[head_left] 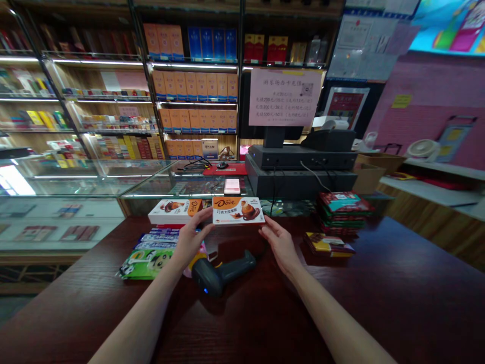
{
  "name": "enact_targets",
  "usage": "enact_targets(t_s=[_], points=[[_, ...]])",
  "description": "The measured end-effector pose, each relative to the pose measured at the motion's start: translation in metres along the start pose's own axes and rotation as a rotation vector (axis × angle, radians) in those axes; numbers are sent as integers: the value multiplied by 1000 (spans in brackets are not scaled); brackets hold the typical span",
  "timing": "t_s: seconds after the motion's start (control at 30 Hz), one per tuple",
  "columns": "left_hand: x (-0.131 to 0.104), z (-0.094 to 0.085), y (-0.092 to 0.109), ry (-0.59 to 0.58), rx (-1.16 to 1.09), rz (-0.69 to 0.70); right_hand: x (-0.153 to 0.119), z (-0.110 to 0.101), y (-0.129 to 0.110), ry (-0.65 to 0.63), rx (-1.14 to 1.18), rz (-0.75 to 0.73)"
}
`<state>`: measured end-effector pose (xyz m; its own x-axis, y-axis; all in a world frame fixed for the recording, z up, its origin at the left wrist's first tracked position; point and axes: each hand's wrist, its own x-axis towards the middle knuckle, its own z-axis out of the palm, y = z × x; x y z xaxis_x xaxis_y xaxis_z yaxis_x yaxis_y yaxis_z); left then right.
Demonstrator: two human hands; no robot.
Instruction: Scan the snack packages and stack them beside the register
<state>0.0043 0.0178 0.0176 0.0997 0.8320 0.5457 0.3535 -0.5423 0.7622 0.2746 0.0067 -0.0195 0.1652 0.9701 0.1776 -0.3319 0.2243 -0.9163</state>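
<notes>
An orange and white Dove chocolate box (238, 210) is held flat above the dark wooden counter (397, 298). My left hand (191, 237) grips its left end. My right hand (279, 243) is at its right corner, fingers extended and touching the edge. A second, similar Dove box (172, 211) lies just left of it on the counter. A dark handheld barcode scanner (222, 273) lies on the counter below and between my hands.
Green and blue snack packets (149, 253) lie at the left. Stacked chocolate bars (343, 210) and a smaller pile (329, 244) sit at the right. A cash register (303, 167) stands behind on a glass display case (94, 179). Shelves of boxed goods fill the back wall.
</notes>
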Motion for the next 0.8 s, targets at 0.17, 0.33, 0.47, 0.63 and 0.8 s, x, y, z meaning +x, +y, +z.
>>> enact_targets(t_s=[0.17, 0.33, 0.47, 0.63, 0.8], points=[[3, 5, -5, -16, -215, -59, -2, 3, -6, -7, -8, -8], [10, 10, -6, 55, -388, -241, -1, 1, -7, -16, -53, -62], [12, 12, -4, 52, -351, -289, -1, 0, -11, -13, -81, -93], [14, 18, -11, 38, -246, -196, 1, -5, -19, -12, -212, -162], [22, 24, -16, 22, -36, -53, 3, -15, -30, 57, -419, -240]])
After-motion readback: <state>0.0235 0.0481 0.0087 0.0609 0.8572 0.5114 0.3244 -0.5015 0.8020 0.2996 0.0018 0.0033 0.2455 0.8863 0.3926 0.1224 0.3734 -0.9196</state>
